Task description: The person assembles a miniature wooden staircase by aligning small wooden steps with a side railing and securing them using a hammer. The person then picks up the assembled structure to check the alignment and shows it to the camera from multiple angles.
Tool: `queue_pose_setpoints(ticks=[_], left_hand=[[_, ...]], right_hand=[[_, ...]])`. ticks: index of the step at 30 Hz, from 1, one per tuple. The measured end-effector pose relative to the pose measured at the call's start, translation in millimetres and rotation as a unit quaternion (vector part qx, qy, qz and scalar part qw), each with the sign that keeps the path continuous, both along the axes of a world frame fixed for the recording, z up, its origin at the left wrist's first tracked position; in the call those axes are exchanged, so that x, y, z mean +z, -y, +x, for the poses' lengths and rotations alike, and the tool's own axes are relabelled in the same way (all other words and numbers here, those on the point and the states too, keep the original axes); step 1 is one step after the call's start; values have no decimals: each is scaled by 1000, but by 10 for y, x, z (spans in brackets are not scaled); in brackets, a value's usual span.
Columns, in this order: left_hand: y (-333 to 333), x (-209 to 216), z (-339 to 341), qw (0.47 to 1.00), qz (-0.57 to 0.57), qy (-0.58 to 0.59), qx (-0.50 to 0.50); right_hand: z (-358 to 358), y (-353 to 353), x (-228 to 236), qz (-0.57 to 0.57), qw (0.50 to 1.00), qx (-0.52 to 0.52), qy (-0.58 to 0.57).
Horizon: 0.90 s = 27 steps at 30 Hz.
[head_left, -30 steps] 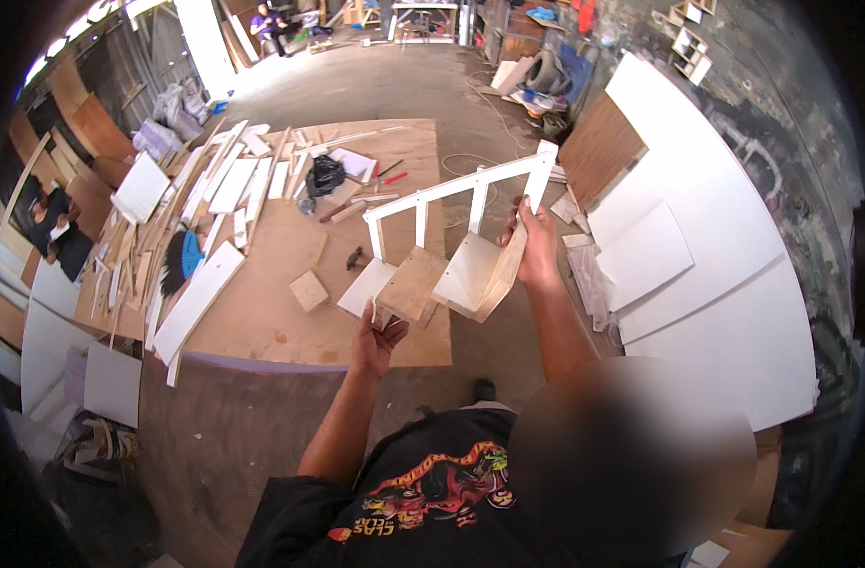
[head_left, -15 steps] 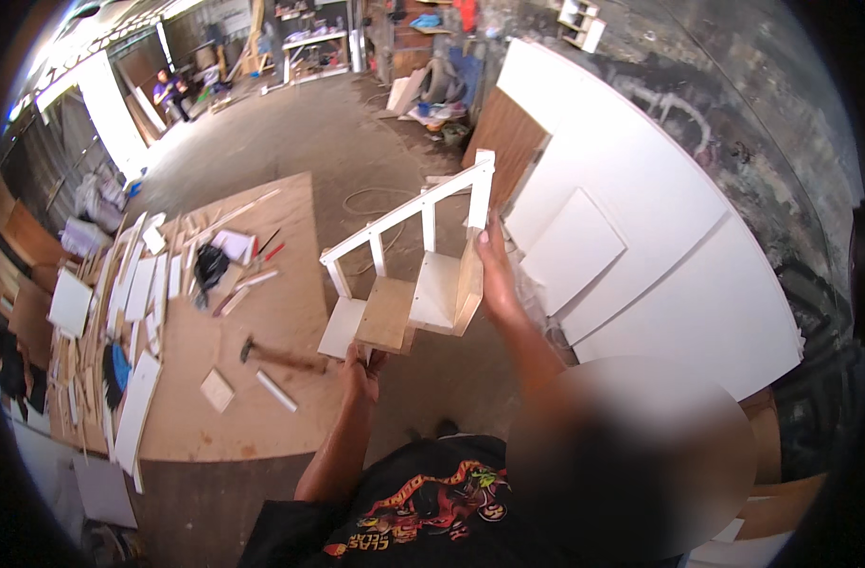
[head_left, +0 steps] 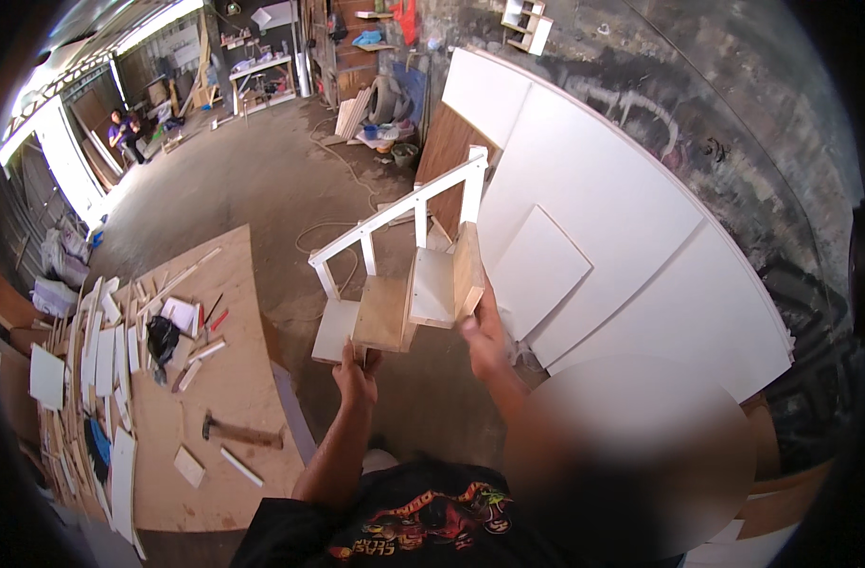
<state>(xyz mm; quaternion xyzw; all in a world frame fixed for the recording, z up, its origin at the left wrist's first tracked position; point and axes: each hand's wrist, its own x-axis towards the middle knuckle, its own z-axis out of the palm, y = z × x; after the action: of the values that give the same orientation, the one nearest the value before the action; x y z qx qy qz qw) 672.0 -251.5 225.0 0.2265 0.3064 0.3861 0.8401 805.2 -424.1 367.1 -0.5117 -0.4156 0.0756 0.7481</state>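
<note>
the small wooden stair point(head_left: 383, 305) is held up in the air to the right of the table point(head_left: 238, 331), clear of its edge. the left hand point(head_left: 355, 377) has its thumb and fingers closed on the lower edge near the second step; the right hand point(head_left: 487, 343) is closed around the tall end, the end farther from the table.

the stair looks light enough for two hands, stiff, and dry rather than slippery, though the smooth white faces may give less grip than the bare wood. the white rail point(head_left: 399, 208) on its thin posts is probably the weak part and could work loose if it took the weight; the thick steps and the end board seem the better places to take hold.

the underside of the stair is out of sight, so how the steps are joined there cannot be told. some fingertips of both hands are hidden behind the wood. right of the table, a blurred patch covers part of the right forearm. on the table, the hammer point(head_left: 246, 434) shows plainly, but the scraps at its far left crowd together and are hard to separate.
</note>
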Motion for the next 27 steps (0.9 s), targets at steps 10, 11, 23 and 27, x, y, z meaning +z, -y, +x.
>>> queue_pose_setpoints(ticks=[10, 11, 23, 27], left_hand=[[-760, -80, 1056, 998, 33, 29, -53], [-887, -13, 1184, 997, 40, 23, -56], [-2543, 457, 2626, 984, 81, 61, -149], [-2999, 442, 3036, 974, 107, 50, -193]], right_hand=[[1074, -882, -115, -48, 989, -91, -104], [1162, -1007, -46, -48, 988, -92, -118], [2588, -2561, 395, -28, 976, -193, -94], [3155, -2947, 409, -16, 970, -221, -98]])
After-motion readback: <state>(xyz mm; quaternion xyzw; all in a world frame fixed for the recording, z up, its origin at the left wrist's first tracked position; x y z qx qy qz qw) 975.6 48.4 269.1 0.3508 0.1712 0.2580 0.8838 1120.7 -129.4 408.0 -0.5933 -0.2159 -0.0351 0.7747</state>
